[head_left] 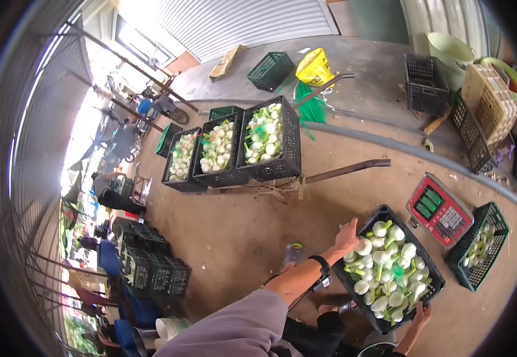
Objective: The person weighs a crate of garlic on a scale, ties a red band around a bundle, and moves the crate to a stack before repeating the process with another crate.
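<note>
A black plastic crate (370,222) full of round white vegetables with short green stalks (383,257) is in front of me at the lower right. My left hand (346,236), below a wrist with a dark watch, grips its upper left rim. At the lower right corner, my right hand (420,318) has hold of the opposite rim. A scrap of green netting lies among the vegetables. Just right of the crate is a red scale display (440,210) with green-lit digits. Whether the crate rests on anything is hidden.
A cart with long handles (348,170) carries several filled crates (270,137). A dark green crate (478,245) stands beyond the scale. Crates are stacked (151,262) at left, near a bending person (113,190). A grey pipe (413,153) crosses the floor.
</note>
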Demonstrator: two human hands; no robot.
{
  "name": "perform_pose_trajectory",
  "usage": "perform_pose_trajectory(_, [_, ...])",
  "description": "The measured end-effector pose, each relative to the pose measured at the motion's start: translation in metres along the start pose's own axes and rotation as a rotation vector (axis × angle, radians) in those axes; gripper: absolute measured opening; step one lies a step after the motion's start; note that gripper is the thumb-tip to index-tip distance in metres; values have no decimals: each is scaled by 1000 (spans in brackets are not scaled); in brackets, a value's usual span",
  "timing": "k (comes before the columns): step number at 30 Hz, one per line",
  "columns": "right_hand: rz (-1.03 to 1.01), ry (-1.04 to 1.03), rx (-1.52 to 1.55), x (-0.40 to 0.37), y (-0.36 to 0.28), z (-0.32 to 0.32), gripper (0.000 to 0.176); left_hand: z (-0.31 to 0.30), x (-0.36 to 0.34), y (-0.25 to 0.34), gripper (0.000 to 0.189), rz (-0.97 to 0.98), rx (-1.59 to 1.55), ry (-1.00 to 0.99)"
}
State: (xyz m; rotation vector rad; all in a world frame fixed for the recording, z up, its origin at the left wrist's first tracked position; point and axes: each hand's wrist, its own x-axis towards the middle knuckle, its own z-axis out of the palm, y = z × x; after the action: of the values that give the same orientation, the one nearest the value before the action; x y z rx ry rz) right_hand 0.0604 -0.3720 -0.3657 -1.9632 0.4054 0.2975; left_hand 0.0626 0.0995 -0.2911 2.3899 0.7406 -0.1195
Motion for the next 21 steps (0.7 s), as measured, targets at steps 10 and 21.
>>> perform_pose_trajectory(10, [-37, 74, 264, -108, -101, 43, 18, -47, 5, -69, 42, 47, -153, -235])
perform_pose_trajectory(21, [-85, 96, 55, -178, -323, 197, 13, -355, -92, -226, 47, -285, -404, -381])
